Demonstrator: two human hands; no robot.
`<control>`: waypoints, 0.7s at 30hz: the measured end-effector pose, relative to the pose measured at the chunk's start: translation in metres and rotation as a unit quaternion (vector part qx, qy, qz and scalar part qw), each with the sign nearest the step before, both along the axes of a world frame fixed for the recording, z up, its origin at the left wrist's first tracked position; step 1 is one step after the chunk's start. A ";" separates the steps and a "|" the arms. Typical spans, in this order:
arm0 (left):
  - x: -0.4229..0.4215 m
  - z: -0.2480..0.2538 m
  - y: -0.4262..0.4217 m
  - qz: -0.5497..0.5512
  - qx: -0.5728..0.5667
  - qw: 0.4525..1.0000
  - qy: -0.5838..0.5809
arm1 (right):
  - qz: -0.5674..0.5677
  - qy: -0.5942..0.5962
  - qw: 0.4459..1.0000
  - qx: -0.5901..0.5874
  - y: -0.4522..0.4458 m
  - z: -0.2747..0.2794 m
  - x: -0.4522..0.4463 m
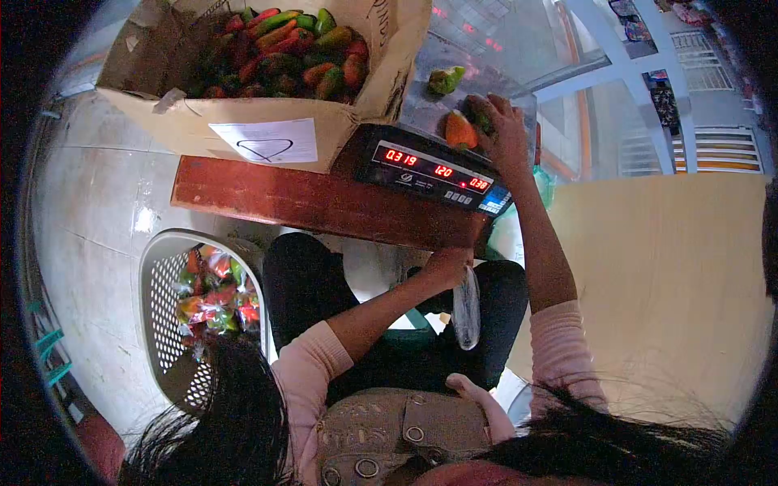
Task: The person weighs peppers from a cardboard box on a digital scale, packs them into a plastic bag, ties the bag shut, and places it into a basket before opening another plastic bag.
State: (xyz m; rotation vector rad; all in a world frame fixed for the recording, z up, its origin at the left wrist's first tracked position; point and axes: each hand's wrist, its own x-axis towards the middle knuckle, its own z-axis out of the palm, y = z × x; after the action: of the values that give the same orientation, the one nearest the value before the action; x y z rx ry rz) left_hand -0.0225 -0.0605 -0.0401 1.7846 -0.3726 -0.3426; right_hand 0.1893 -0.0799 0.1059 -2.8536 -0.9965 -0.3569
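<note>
Peppers (460, 130) lie loose on the metal pan (421, 113) of the scale (429, 180): an orange-red one near the display, a dark one (478, 113) beside it, and a greenish one (446, 79) farther back, apart from both. The display is lit, reading 0.319, 1.20 and 0.38, so this small lot appears to be on the pan and registering, but not bagged. The right hand (506, 134) is over the dark one, its fingers bent and slightly apart; whether they are clamped on it, I cannot tell. The left hand (447, 269), low in front of the bench (267, 194), has its fingers together, clamped on a clear plastic bag (467, 312) that hangs down and looks empty. As for what is done, several bagged peppers (219, 298) lie in the pale basket (162, 312) on the floor; their number is too unclear to count. Much looks to be left: the cardboard box (182, 125) beside the scale holds a broad heap of loose red, orange and green peppers (300, 61), far more than the basket shows, so the bagged share seems the smaller one.
</note>
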 end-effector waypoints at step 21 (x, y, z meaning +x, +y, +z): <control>0.004 -0.026 0.034 0.262 -0.076 0.953 0.130 | -0.067 0.584 0.605 0.537 -0.096 0.000 -0.281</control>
State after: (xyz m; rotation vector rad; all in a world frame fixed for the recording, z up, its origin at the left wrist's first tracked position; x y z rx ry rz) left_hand -0.0181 -0.0260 -0.0660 1.5907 0.2581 -0.1600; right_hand -0.0913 -0.1757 0.1056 -1.3961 -0.0960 0.6591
